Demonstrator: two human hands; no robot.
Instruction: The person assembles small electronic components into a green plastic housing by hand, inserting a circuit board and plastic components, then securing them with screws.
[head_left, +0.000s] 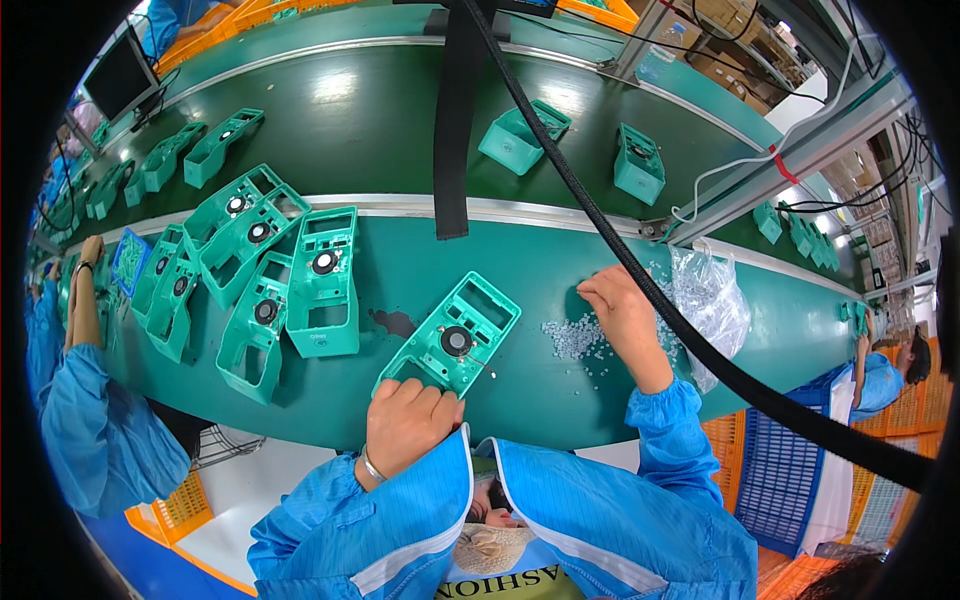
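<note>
A green plastic housing (428,348) with a round black speaker (456,341) set in it lies tilted on the green table in front of me. My left hand (408,425) is closed over its near end, fingers curled round the edge. To the right, my right hand (625,318) hovers at a scattered pile of small grey parts (572,340). Its thumb and fingertips are pinched together, and whatever may be between them is too small to name. Beside that hand lies a crumpled clear plastic bag (710,305).
Several similar green housings (325,315) stand grouped at the left, near a blue tray (130,260). More housings (515,140) sit on the dark belt behind a metal rail. A black cable (590,190) crosses the view. Co-workers' arms (85,300) are at the far left and right.
</note>
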